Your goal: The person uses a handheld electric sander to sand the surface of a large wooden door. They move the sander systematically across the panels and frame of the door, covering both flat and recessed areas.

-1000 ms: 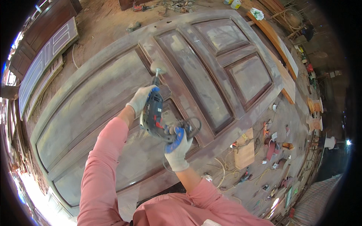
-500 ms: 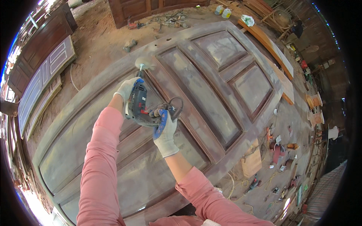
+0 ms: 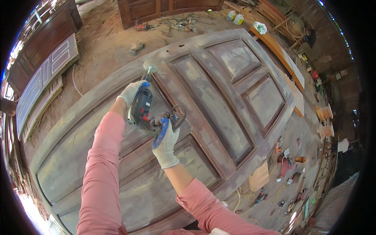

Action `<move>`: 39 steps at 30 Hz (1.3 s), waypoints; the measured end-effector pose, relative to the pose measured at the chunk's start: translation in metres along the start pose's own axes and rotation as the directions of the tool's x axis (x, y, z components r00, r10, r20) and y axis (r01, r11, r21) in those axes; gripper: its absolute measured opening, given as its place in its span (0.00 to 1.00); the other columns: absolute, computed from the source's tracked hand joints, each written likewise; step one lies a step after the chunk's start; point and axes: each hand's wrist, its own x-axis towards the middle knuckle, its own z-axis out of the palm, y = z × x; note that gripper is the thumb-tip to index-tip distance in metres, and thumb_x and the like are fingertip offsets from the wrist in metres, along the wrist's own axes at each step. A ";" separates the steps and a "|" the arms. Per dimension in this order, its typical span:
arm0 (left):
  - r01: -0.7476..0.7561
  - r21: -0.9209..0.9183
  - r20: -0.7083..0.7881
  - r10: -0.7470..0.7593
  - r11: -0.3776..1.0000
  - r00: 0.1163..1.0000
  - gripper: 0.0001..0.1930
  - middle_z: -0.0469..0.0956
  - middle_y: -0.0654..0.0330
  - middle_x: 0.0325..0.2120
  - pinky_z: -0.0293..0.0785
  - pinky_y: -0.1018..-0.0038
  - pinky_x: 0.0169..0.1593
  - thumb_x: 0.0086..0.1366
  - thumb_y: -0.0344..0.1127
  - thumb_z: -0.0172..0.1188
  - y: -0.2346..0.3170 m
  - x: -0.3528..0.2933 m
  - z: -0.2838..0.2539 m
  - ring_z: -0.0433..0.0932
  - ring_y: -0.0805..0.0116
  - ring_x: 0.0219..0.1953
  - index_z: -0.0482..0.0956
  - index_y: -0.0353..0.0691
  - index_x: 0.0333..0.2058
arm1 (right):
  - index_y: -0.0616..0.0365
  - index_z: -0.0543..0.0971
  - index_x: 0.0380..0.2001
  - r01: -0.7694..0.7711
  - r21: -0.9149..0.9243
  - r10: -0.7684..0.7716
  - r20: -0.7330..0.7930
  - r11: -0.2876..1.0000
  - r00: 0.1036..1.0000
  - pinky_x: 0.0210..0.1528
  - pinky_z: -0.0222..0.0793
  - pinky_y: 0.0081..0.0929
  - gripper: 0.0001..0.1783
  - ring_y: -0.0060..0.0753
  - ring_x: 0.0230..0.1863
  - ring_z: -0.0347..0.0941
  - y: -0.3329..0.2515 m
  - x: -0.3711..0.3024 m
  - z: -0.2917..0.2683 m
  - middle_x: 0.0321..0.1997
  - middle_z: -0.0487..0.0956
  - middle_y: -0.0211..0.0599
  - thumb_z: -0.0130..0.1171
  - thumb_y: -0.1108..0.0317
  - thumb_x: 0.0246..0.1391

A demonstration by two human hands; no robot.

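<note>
Stretching across the middle of the view, the door (image 3: 207,137) lay flat with its panels facing up, its finish patchy in grey, brown and pale yellow. Past its far edge, on the bare floor (image 3: 102,43), showed a dark door (image 3: 137,13), and a plank (image 3: 284,56) ran along the far right side.

The drill (image 3: 141,105) was above the door's left part, its tip aimed toward the far edge. Both hands were closed on it: the right hand (image 3: 166,143) gripped the rear handle, and the left hand (image 3: 131,94) wrapped the body just behind the chuck. At the tip, a pale disc (image 3: 151,65) looked blurred, as if spinning, over the framing at the far end of the crosspiece between the left panels and the long narrow one. Whether it pressed on the wood could not be told. A loop of cord (image 3: 181,112) curled beside the right hand.

Smoothing the framing seemed to be the step in hand, probably partway through, judging by the uneven colour. The next move would call for keeping the disc level, with light, even pressure along the wood, and for care at the raised moulding, where its rim could dig in, while the cord was kept clear.
</note>
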 end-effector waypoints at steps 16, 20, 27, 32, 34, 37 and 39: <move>-0.202 0.440 0.173 0.138 0.875 0.975 0.11 0.81 0.64 0.30 0.74 0.73 0.40 0.70 0.40 0.53 -0.042 -0.064 0.064 0.77 0.76 0.32 0.82 0.44 0.41 | 0.59 0.75 0.34 0.088 -0.047 -0.095 -0.168 0.995 0.981 0.46 0.74 0.32 0.03 0.29 0.32 0.74 -0.028 -0.085 -0.045 0.29 0.76 0.30 0.56 0.78 0.56; -0.051 0.406 0.135 -0.005 0.912 0.991 0.12 0.81 0.64 0.30 0.75 0.73 0.39 0.69 0.41 0.54 -0.051 -0.076 0.090 0.78 0.75 0.31 0.83 0.44 0.40 | 0.58 0.76 0.32 0.117 -0.069 -0.128 -0.190 0.991 0.973 0.49 0.75 0.36 0.02 0.33 0.32 0.76 -0.043 -0.111 -0.054 0.27 0.77 0.32 0.57 0.77 0.56; -0.043 0.333 0.191 -0.023 0.942 0.981 0.13 0.82 0.63 0.29 0.75 0.73 0.37 0.66 0.45 0.59 -0.081 -0.091 0.111 0.78 0.75 0.29 0.86 0.44 0.39 | 0.60 0.76 0.33 0.101 -0.076 -0.121 -0.338 0.992 0.933 0.47 0.74 0.35 0.02 0.35 0.34 0.78 -0.056 -0.147 -0.074 0.28 0.78 0.33 0.56 0.76 0.56; -0.001 0.283 0.171 -0.049 0.959 0.984 0.13 0.81 0.64 0.27 0.76 0.73 0.36 0.66 0.44 0.58 -0.079 -0.096 0.110 0.78 0.75 0.28 0.85 0.43 0.39 | 0.61 0.77 0.33 0.113 -0.125 -0.144 -0.275 0.986 0.950 0.45 0.75 0.35 0.03 0.35 0.34 0.78 -0.059 -0.152 -0.064 0.28 0.78 0.34 0.56 0.76 0.54; 0.155 0.159 0.072 -0.168 0.975 0.983 0.12 0.82 0.63 0.27 0.76 0.72 0.35 0.66 0.44 0.58 -0.073 -0.094 0.104 0.78 0.74 0.27 0.85 0.43 0.37 | 0.61 0.76 0.34 0.081 -0.110 -0.108 -0.265 0.991 0.958 0.44 0.75 0.35 0.04 0.35 0.33 0.78 -0.059 -0.143 -0.063 0.28 0.78 0.35 0.56 0.76 0.54; 0.262 -0.006 0.056 -0.261 0.965 0.964 0.13 0.82 0.62 0.27 0.76 0.70 0.34 0.65 0.45 0.59 -0.060 -0.101 0.112 0.79 0.72 0.26 0.84 0.42 0.35 | 0.61 0.76 0.35 0.065 -0.099 -0.090 -0.273 0.993 0.958 0.42 0.75 0.34 0.05 0.34 0.32 0.77 -0.066 -0.133 -0.064 0.28 0.78 0.34 0.57 0.76 0.54; 0.251 -0.059 0.063 -0.247 0.966 0.967 0.13 0.82 0.62 0.27 0.76 0.70 0.34 0.65 0.46 0.60 -0.071 -0.107 0.117 0.79 0.71 0.26 0.84 0.42 0.35 | 0.61 0.76 0.35 0.078 -0.095 -0.105 -0.318 0.992 0.942 0.41 0.76 0.34 0.05 0.35 0.32 0.77 -0.066 -0.141 -0.068 0.28 0.77 0.34 0.57 0.76 0.53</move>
